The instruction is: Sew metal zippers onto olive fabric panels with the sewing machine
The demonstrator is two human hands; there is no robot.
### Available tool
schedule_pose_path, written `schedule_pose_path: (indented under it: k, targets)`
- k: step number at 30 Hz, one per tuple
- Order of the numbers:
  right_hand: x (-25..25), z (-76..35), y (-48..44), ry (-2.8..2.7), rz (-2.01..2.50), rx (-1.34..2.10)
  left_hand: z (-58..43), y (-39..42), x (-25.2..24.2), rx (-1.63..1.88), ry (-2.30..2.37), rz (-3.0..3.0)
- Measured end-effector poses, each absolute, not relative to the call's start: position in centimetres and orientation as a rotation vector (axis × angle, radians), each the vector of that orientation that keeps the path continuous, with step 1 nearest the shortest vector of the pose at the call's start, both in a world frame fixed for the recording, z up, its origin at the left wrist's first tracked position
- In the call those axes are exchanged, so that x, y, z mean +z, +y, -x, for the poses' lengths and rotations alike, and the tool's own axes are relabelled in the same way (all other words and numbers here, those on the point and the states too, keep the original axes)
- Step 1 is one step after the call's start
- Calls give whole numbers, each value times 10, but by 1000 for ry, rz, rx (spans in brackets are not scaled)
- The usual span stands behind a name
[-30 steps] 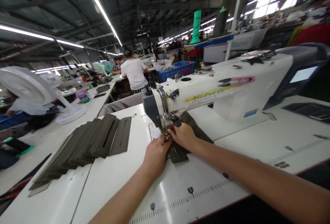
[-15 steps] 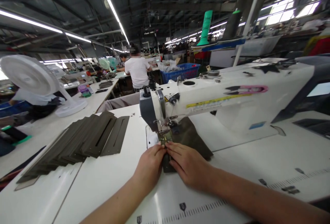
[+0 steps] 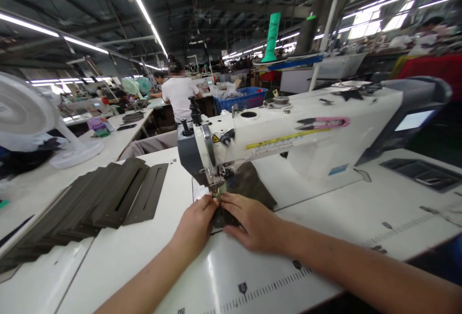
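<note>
A dark olive fabric piece (image 3: 256, 186) lies on the bed of a white sewing machine (image 3: 306, 145), running under its presser foot (image 3: 217, 187). My left hand (image 3: 192, 225) pinches the near end of the cloth from the left, fingertips close in front of the foot. From the right, my right hand (image 3: 257, 222) presses on the same fabric, its fingers together and the thumb below. Both sets of fingertips nearly meet at the needle area. A short strip of the cloth shows between the hands; the fingers cover the rest of its near end.
Left of the machine, slotted dark fabric panels (image 3: 108, 193) lie in an overlapping row. A white fan (image 3: 72, 145) stands beyond them. Pink-handled snips (image 3: 325, 122) rest on the machine arm. Behind it are a green thread cone (image 3: 271, 39), a blue basket (image 3: 245, 98) and a seated person (image 3: 178, 95).
The view has swung to the right, so everything sits farther left. The fabric has fed a little farther under the foot, with less of it showing in front; both hands stay on it.
</note>
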State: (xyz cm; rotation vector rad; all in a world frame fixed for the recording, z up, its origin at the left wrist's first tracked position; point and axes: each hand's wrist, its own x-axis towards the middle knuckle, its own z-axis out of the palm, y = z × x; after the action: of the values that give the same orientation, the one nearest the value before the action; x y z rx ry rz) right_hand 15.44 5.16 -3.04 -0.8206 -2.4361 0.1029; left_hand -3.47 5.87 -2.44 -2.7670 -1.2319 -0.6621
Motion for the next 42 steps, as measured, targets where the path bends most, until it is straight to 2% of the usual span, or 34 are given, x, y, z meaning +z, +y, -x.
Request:
schedule_pose_path:
  k: [3,8,12,15,18,22,36,42]
  targets:
    - [-27,-155,47,-2477,848,-14,39,49,-20,-664,-1187,2808]
    - [5,-153,63,-2578,1060,178,35,38,-8,-583,-1326,2728]
    - [13,-147,62,-2589,1123,166,26,39,-10,-405,-1363,2538]
    - [-10,-144,45,-2552,1100,-13,22,37,-16,-351,-1223,2571]
    - [-36,-144,35,-2407,904,-356,20,34,-21,-329,-1162,2565]
    - [-45,-144,42,-2314,802,-473,21,37,-21,-376,-1145,2536]
    - [-44,-136,72,-2335,822,-417,28,70,-23,-441,-1085,2545]
    - [-44,-141,65,-2333,870,-304,35,57,-24,-700,-1244,2610]
